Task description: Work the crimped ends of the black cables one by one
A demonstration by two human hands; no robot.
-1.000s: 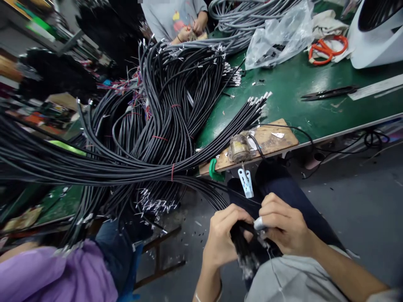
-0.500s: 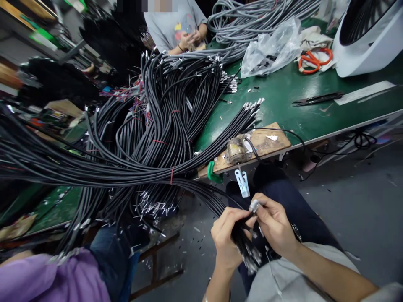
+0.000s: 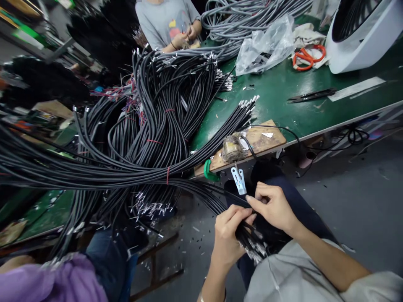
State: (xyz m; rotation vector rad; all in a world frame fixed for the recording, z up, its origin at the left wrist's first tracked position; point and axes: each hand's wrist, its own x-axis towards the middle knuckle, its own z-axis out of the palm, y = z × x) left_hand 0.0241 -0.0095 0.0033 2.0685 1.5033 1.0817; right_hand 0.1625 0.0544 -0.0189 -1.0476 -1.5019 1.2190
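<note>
My left hand (image 3: 229, 235) is closed around a bunch of black cables (image 3: 206, 196), whose stripped, silvery ends (image 3: 254, 248) stick out below its fingers. Just to the right, my right hand (image 3: 275, 207) has its thumb and fingers pinched near the top of the bunch; what is between the fingertips is too small to make out. A light blue clothespin-like clip (image 3: 238, 180) hangs above my hands from a small motor (image 3: 233, 148) on a wooden board (image 3: 267, 136) at the table edge.
Heaped black cables (image 3: 163, 113) cover the left part of the green table (image 3: 277, 86). Pliers (image 3: 311, 95), orange-handled scissors (image 3: 308, 57), a plastic bag (image 3: 266, 48) and a white fan (image 3: 359, 37) lie to the right. A person in grey (image 3: 166, 21) sits opposite; another in purple (image 3: 53, 281) is at lower left.
The silvery piece at my right fingertips no longer shows there. My right hand has moved up slightly, its fingers now curled near the clip. The whole view has shifted a little.
</note>
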